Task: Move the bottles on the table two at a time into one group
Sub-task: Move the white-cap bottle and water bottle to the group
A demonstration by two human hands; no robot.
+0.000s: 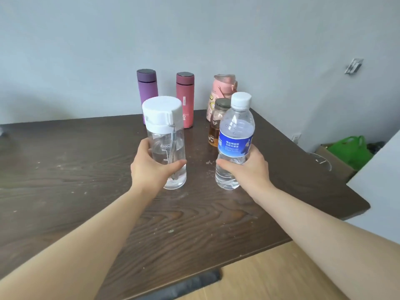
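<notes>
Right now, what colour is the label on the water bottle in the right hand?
Blue, with white print, on the water bottle held by the right hand; head view.

We see a dark brown wooden table (65,169) with little pale specks and scratches on its top. Behind it is a plain grey wall (194,29). A small shiny thing (354,66) is stuck on the wall at the right. Down at the right, a green bag (348,151) sits in a cardboard box (337,164). Below the table we see a light wood floor (270,278).
</notes>
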